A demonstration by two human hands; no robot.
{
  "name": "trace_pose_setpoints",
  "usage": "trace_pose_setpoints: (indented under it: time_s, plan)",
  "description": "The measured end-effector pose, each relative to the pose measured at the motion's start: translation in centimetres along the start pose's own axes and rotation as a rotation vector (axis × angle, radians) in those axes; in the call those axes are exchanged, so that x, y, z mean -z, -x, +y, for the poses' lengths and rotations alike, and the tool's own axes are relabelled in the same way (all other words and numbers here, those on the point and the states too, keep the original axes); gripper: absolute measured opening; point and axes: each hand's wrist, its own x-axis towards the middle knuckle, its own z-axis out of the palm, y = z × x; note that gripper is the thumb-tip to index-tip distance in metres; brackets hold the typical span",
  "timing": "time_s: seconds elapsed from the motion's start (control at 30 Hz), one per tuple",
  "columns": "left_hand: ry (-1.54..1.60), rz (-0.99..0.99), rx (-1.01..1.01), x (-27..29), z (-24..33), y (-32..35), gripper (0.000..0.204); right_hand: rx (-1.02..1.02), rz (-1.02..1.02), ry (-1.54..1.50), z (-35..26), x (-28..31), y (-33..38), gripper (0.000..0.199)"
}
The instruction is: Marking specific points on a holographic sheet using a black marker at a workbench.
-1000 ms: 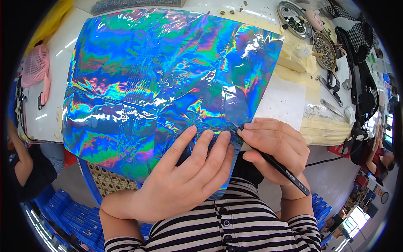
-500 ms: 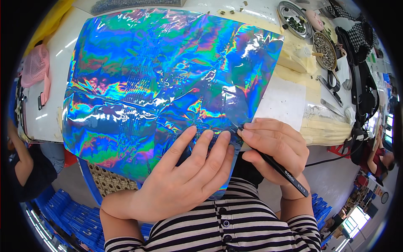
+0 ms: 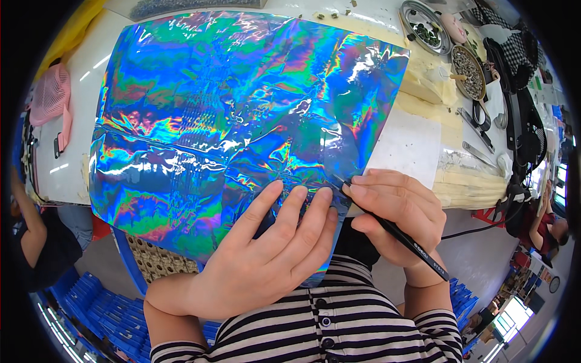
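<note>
A large iridescent blue holographic film sheet (image 3: 181, 97) covers the middle of the table and hangs over its front edge. My left hand (image 3: 272, 251) lies flat on the sheet's near part, fingers spread and pressing on it. Just to its right, my right hand (image 3: 402, 212) is closed around a pair of slim black tweezers (image 3: 417, 248), held like a pen. Their fine pointed tips meet the sheet near its right edge, a little beyond my left fingertips. Whether anything is between the tips is too small to tell.
At the back right stand a round metal tray (image 3: 423, 27) with dark bits and a bowl of small grains (image 3: 468, 72). Scissors (image 3: 475, 121) lie below them. A pink basket (image 3: 51, 94) is at the left. Blue trays (image 3: 103, 308) are stacked below; another person (image 3: 42, 236) sits at the left.
My right hand and the tweezers have shifted very slightly, with the tweezers' back end a bit to the right. My left hand and the sheet stay almost unchanged.
</note>
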Motion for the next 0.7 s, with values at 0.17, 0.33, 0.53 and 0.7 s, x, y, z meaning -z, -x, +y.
trace_pose_setpoints:
  time_s: [0.17,0.33,0.53,0.7]
  plan:
    - [-0.010,0.006,-0.002,0.00,0.01,-0.02,0.039,-0.035,0.001,-0.036,-0.21,0.13,-0.02,0.027]
    - [-0.019,0.009,-0.001,-0.06,0.02,-0.02,0.040,-0.050,0.049,-0.058,-0.24,0.04,-0.19,0.031]
    - [-0.019,-0.001,-0.003,0.04,-0.05,-0.03,0.042,-0.060,0.063,-0.117,0.08,0.21,-0.02,0.032]
    - [-0.018,0.020,-0.006,-0.09,-0.03,0.03,0.040,-0.002,0.007,-0.066,-0.22,0.68,0.06,0.036]
